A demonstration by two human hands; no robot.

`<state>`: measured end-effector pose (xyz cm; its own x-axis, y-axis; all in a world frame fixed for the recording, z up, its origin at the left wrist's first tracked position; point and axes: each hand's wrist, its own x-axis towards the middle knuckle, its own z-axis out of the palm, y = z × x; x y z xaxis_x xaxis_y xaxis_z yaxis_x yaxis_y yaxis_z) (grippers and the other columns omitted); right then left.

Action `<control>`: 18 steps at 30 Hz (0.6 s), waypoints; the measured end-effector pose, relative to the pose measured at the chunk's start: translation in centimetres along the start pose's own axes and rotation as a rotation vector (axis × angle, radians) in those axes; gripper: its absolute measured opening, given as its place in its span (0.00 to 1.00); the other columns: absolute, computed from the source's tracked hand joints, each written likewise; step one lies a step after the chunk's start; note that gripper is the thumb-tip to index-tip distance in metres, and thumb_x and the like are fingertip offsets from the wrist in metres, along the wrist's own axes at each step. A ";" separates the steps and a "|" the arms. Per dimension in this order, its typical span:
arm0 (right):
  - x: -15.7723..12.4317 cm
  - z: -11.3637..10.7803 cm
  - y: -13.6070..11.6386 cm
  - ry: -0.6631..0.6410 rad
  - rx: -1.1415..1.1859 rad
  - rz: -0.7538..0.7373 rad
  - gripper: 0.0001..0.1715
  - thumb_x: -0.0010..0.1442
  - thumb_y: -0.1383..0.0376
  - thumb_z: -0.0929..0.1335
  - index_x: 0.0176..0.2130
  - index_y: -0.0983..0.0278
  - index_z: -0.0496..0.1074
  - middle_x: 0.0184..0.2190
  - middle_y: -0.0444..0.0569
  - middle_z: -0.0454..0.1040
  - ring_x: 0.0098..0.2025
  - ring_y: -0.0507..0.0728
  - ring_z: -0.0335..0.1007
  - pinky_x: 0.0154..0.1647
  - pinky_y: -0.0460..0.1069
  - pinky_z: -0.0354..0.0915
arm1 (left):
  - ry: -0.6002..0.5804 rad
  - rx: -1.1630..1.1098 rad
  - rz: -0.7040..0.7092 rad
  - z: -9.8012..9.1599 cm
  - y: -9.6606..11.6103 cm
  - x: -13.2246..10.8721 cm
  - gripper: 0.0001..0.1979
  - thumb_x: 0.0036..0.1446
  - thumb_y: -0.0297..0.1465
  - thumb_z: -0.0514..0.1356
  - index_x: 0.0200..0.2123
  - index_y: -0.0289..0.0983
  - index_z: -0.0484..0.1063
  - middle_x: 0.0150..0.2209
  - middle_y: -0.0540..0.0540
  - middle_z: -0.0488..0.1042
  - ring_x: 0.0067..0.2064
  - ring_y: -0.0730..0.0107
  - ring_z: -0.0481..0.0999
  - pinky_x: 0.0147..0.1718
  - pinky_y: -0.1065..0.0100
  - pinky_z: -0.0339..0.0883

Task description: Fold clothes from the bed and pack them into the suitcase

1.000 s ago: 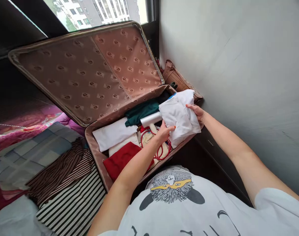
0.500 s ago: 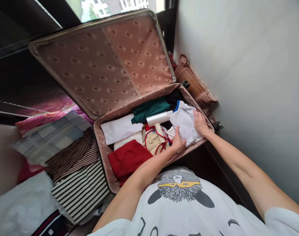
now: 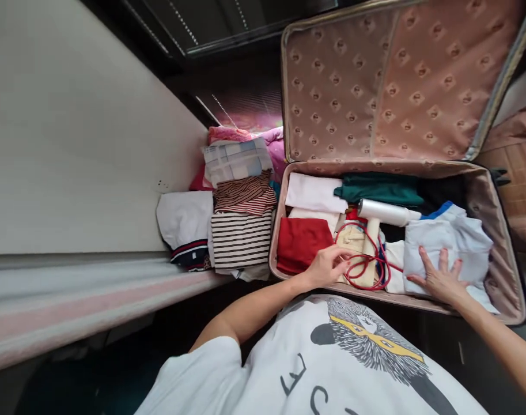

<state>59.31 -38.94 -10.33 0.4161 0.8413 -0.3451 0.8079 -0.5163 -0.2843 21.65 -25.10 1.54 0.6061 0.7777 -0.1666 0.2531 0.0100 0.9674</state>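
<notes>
My right hand (image 3: 445,278) lies flat with spread fingers on a folded white shirt with blue trim (image 3: 472,242), at the right end of the open suitcase (image 3: 502,253). My left hand (image 3: 329,266) is at the front edge of the case, its thumb and fingers curled together at a loop of red cord (image 3: 386,262). The cord lies coiled over a cream cloth bag (image 3: 351,237) and the handle of a white hair dryer (image 3: 388,213). Left of that hand is a folded red garment (image 3: 303,242).
White folded cloth (image 3: 314,192), a dark green garment (image 3: 379,189) and black cloth (image 3: 442,191) line the case's back. The patterned lid (image 3: 353,104) stands raised. Left of the case are stacked clothes, a striped garment (image 3: 242,241) and a plaid one (image 3: 239,161). A wall rises further left.
The view has swung left. My left hand has moved from the white shirt to the red cord. My right hand has shifted from the shirt's far side to its front and rests flat.
</notes>
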 end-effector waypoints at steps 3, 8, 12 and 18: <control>-0.2 -0.2 -0.1 0.009 -0.008 0.043 0.51 0.48 0.37 0.71 0.65 0.55 0.71 0.72 0.75 0.53 0.70 1.00 0.41 0.46 0.93 0.48 | 0.348 -0.097 -0.028 -6.8 -1.6 -3.7 0.14 0.61 0.39 0.64 0.46 0.39 0.79 0.42 0.42 0.80 0.36 0.66 0.80 0.39 0.65 0.76; 1.6 -0.8 -1.7 0.020 -0.187 0.071 0.32 0.42 0.36 0.70 0.39 0.52 0.79 0.50 0.76 0.76 0.53 0.98 0.69 0.42 0.88 0.55 | 0.837 -0.212 -0.328 -17.7 -6.9 -7.7 0.11 0.62 0.37 0.63 0.44 0.37 0.75 0.37 0.44 0.79 0.33 0.67 0.79 0.35 0.66 0.75; 1.9 -2.5 -8.0 -0.074 -0.359 -0.108 0.24 0.49 0.39 0.66 0.23 0.55 0.69 0.29 0.65 0.77 0.36 0.85 0.78 0.35 0.81 0.65 | 0.929 0.034 -0.489 -24.9 -11.2 -9.1 0.08 0.63 0.29 0.60 0.44 0.36 0.76 0.39 0.42 0.79 0.37 0.64 0.80 0.43 0.65 0.75; -1.7 -3.4 -22.8 -0.100 -0.482 -0.302 0.29 0.68 0.50 0.59 0.56 0.63 0.74 0.49 0.64 0.78 0.47 0.71 0.79 0.44 0.63 0.71 | 0.751 0.611 -0.331 -32.7 -15.7 -10.1 0.15 0.65 0.27 0.57 0.52 0.38 0.77 0.51 0.37 0.78 0.48 0.57 0.80 0.55 0.57 0.73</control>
<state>41.64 -28.10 -0.19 0.1149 0.9088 -0.4011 0.9934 -0.1043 0.0484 -13.06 -12.55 -5.70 -0.1397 0.9893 -0.0420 0.7906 0.1370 0.5968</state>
